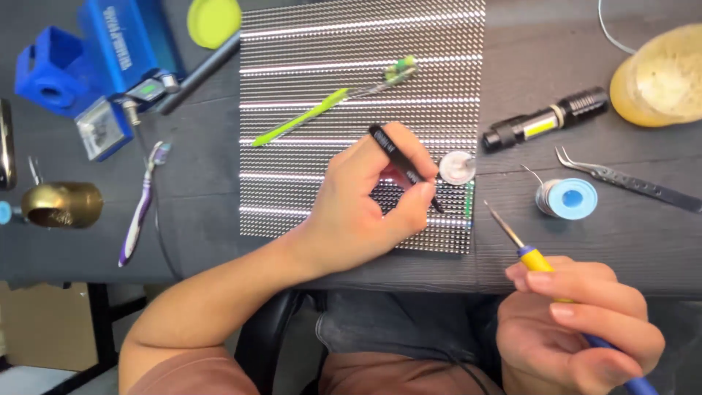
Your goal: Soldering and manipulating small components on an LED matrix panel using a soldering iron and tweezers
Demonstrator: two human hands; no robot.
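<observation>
My left hand (369, 205) pinches black tweezers (401, 162), their tip touching the lower right part of a lit LED matrix panel (314, 110) lying flat on the dark table (219, 249). My right hand (578, 322) grips a soldering iron (537, 260) with a yellow and blue handle. Its metal tip points up and left, just off the panel's lower right corner. A small round silver tin (458, 167) sits at the panel's right edge, close to the tweezers' tip.
A green toothbrush (329, 102) lies on the panel. Right of it are a black flashlight (545, 121), a solder spool (567, 197), silver tweezers (629, 179) and a yellow sponge holder (662, 73). At left stand a blue soldering station (102, 58), a purple toothbrush (140, 205) and a brass tip cleaner (62, 205).
</observation>
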